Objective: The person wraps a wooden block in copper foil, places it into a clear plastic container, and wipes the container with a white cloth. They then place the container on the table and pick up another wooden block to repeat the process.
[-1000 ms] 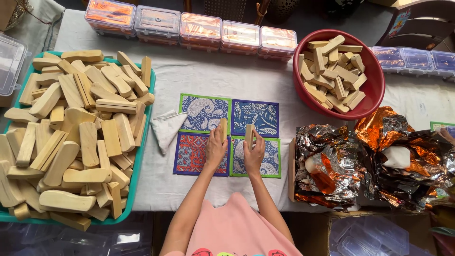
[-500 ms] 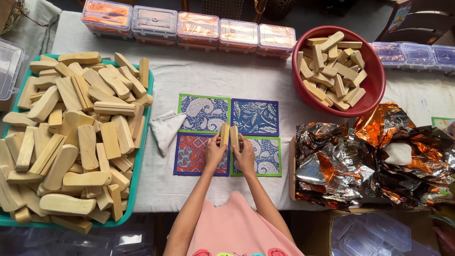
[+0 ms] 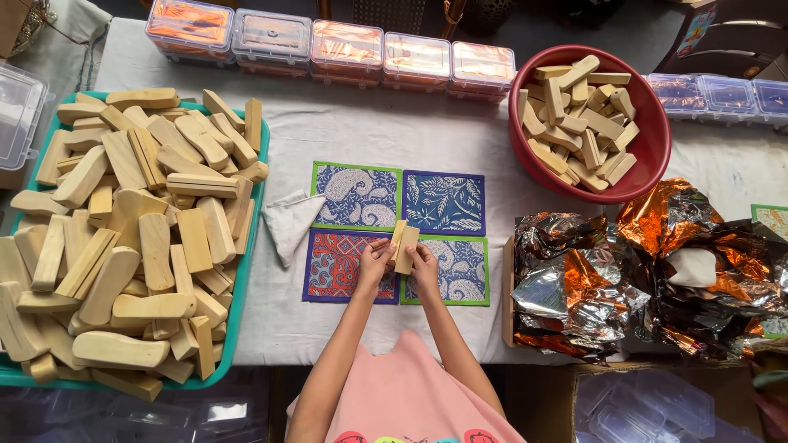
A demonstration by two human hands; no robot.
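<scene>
Blocks (image 3: 403,246), two pale wooden ones pressed side by side, sit between my hands over the patterned mats (image 3: 400,232) on the counter (image 3: 369,131); long axes point away from me. Left hand (image 3: 373,262) and right hand (image 3: 424,267) each pinch one, equally near

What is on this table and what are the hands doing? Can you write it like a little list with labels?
left hand: left hand holds a wooden block over the mats
right hand: right hand holds another wooden block, pressed side by side against the first
mats: four patterned mats laid in a square
tray: green tray heaped with wooden blocks, at the left
bowl: red bowl of smaller blocks, at the upper right
boxes: clear plastic boxes in a row along the far edge
foil: crumpled foil at the right
cloth: small white cloth beside the mats
</scene>
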